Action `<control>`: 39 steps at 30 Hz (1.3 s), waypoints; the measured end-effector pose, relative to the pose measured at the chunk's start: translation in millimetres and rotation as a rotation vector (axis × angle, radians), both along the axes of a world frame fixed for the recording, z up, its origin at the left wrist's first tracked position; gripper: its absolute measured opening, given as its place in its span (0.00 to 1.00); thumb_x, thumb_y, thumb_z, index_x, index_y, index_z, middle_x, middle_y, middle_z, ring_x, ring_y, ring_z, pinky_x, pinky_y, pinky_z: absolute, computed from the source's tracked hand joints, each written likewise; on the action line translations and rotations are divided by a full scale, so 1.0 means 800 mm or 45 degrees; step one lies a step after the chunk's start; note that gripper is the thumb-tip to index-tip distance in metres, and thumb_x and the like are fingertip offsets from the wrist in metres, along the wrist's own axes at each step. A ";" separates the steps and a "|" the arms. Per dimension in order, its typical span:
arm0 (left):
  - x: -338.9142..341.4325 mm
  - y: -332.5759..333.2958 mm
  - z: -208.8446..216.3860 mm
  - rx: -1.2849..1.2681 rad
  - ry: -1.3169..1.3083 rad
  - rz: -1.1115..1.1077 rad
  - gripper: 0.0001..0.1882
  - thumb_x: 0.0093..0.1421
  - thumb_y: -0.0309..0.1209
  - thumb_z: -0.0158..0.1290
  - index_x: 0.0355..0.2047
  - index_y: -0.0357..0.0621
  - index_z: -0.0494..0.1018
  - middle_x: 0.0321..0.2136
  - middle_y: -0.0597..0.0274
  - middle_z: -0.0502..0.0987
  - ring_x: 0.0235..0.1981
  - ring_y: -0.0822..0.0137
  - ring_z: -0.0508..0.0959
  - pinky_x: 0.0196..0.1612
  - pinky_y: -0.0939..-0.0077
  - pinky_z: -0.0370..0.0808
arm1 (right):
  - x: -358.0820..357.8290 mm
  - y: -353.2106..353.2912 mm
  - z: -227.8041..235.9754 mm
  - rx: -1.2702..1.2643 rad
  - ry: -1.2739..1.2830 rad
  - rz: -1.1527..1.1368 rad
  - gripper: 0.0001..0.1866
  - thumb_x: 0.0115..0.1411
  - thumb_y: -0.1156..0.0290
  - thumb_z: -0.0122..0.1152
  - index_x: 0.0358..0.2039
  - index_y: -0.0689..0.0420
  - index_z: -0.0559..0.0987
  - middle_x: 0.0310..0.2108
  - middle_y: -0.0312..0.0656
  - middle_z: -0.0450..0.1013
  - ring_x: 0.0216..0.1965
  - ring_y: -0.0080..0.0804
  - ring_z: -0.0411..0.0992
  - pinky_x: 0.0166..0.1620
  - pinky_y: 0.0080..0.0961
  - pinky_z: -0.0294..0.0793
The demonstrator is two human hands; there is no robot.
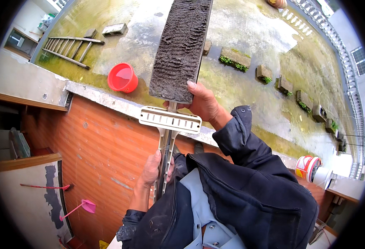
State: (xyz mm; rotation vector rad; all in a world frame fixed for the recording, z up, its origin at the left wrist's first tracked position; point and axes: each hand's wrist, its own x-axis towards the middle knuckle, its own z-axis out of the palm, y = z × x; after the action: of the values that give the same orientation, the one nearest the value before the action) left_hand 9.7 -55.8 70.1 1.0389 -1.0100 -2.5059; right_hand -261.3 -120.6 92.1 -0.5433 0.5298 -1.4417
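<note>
A flat mop with a long dark grey, wet-looking fibre pad [177,50] is held up in front of me, its pad pointing away and its handle running back toward my body. My left hand [151,170] is closed around the metal handle [163,166], low down near my jacket. With my right hand [205,103] I grip the pad's near right corner, thumb on the fibres and the other fingers partly hidden behind. Between the two hands, a white slotted plastic wringer [170,119] sits across the handle just below the pad.
A red bucket [123,78] of water stands on the wet, mossy concrete beyond the sill [107,100]. Farther off lie a wooden ladder [72,49] and several concrete blocks [234,59]. Pink long-handled tools [87,206] are at left; a paint bucket [307,168] stands at right.
</note>
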 end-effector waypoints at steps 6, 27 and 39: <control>0.023 -0.003 -0.015 -0.148 -0.124 -0.042 0.38 0.68 0.62 0.28 0.43 0.36 0.71 0.21 0.59 0.74 0.20 0.68 0.75 0.26 0.76 0.75 | 0.042 -0.008 -0.023 0.379 -0.014 0.018 0.21 0.57 0.63 0.65 0.46 0.60 0.71 0.36 0.44 0.75 0.35 0.33 0.78 0.36 0.32 0.82; 0.420 0.144 -0.039 -0.207 -1.092 0.275 0.28 0.66 0.51 0.48 0.50 0.34 0.70 0.41 0.49 0.78 0.41 0.58 0.79 0.44 0.62 0.75 | 0.249 -0.226 -0.156 0.667 0.535 -0.379 0.26 0.55 0.54 0.69 0.43 0.64 0.75 0.36 0.41 0.73 0.38 0.28 0.71 0.41 0.28 0.72; 0.436 -0.063 -0.056 -0.160 -1.519 -0.012 0.26 0.66 0.50 0.47 0.47 0.35 0.70 0.38 0.48 0.78 0.39 0.53 0.79 0.41 0.60 0.75 | 0.489 -0.275 -0.301 1.334 0.229 0.175 0.23 0.63 0.48 0.59 0.35 0.58 0.69 0.21 0.39 0.66 0.19 0.33 0.68 0.24 0.36 0.72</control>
State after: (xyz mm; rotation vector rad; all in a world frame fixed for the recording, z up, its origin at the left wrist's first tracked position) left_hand 358.7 -106.3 25.1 2.5345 -1.3451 -1.6158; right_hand 129.9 -340.5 -149.1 0.1393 1.2484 -0.8133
